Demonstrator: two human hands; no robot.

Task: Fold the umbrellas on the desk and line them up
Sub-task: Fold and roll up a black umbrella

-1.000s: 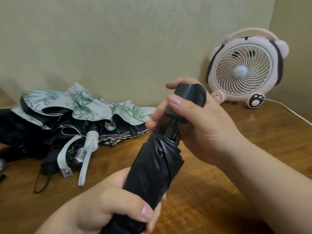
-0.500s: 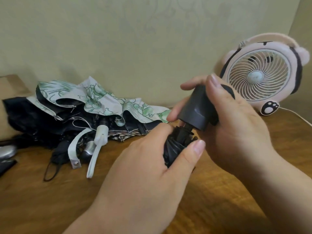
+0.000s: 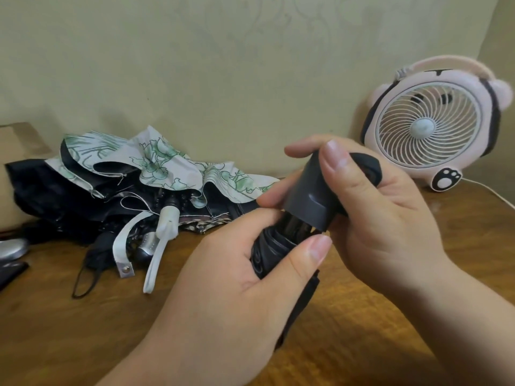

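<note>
I hold a black folding umbrella (image 3: 274, 240) above the wooden desk (image 3: 83, 324), its dark grey handle (image 3: 309, 193) pointing up and away. My left hand (image 3: 231, 296) grips the rolled canopy just below the handle. My right hand (image 3: 373, 218) grips the handle, fingers curled over its top. Most of the canopy is hidden under my left hand. At the back left lies an unfolded umbrella (image 3: 156, 168) with a white and green flower print and black lining, its white handle (image 3: 167, 221) and white strap (image 3: 122, 246) hanging toward me.
A pink and white panda-shaped desk fan (image 3: 434, 126) stands at the back right by the wall, its white cord (image 3: 490, 190) trailing right. More black umbrella fabric (image 3: 41, 190) is piled at the left. A silver object (image 3: 12, 247) sits at the left edge.
My left hand has slid up the black umbrella from its lower end to just under the handle. My right hand has shifted its hold on the handle. The view has panned left.
</note>
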